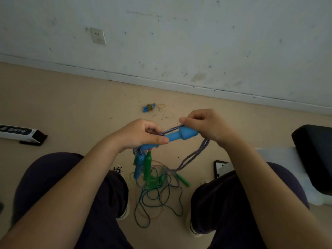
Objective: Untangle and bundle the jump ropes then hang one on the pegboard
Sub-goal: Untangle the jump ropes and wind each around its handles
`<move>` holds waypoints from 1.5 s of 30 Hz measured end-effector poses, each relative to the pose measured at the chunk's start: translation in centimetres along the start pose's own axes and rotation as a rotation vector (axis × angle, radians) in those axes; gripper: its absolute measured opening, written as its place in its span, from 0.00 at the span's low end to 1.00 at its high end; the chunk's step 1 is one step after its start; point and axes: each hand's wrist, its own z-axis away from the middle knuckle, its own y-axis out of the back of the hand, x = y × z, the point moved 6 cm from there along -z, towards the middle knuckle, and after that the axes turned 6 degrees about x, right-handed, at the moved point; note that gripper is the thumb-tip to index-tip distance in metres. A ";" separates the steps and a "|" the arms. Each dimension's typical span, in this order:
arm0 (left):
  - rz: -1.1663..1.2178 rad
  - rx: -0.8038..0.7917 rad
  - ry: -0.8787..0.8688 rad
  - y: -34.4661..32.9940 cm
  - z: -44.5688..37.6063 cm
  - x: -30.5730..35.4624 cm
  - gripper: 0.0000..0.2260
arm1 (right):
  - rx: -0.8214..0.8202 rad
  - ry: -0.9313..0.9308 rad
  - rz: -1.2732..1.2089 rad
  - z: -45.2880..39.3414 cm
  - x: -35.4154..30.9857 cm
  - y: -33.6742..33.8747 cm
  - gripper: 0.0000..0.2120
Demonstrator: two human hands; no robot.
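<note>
My left hand [142, 134] grips the rigid blue handle [172, 137] above the tangle [158, 184] on the floor between my feet; my right hand [203, 126] pinches its braided rope [194, 157]. The cord looks light and floppy, likely to snag, so the hard handle is the surer hold.

Bare forearms, no sleeves visible. Dark navy/purple trousers [59, 177] on both legs. Dark shoes [124, 200] w/ light soles. No rings or watch seen on hands.

Two blue handles: one blue handle [177, 136] held up, another [138, 169] hanging. Three green handles [148, 165], [183, 180], [137, 159]. One small bundle [149, 107] near the wall. One socket [98, 36].
</note>
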 end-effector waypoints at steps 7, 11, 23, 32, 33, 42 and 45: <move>-0.218 0.104 -0.007 1.6 -0.5 -1.3 0.03 | 0.060 -0.064 0.126 -0.3 1.6 0.3 0.18; 0.157 0.148 -0.079 1.6 -0.2 0.1 0.07 | 0.033 -0.012 0.195 -0.2 1.2 0.4 0.22; 0.394 0.237 -0.128 0.2 -0.1 1.0 0.06 | -0.246 0.093 0.000 1.2 -0.1 -4.0 0.14; 0.222 0.221 -0.114 -0.1 -0.1 1.1 0.11 | -0.131 0.077 -0.281 1.0 -0.9 -3.5 0.07; 0.215 0.221 -0.113 -0.1 -0.1 1.0 0.11 | -0.115 0.065 -0.328 1.0 -0.9 -3.3 0.04; 0.253 0.127 -0.058 -0.8 -0.5 0.0 0.13 | -0.245 -0.004 -0.343 0.8 -0.1 -3.3 0.08; 0.213 0.114 -0.058 -1.6 -0.7 -0.2 0.15 | -0.314 -0.037 -0.426 1.0 0.1 -4.0 0.05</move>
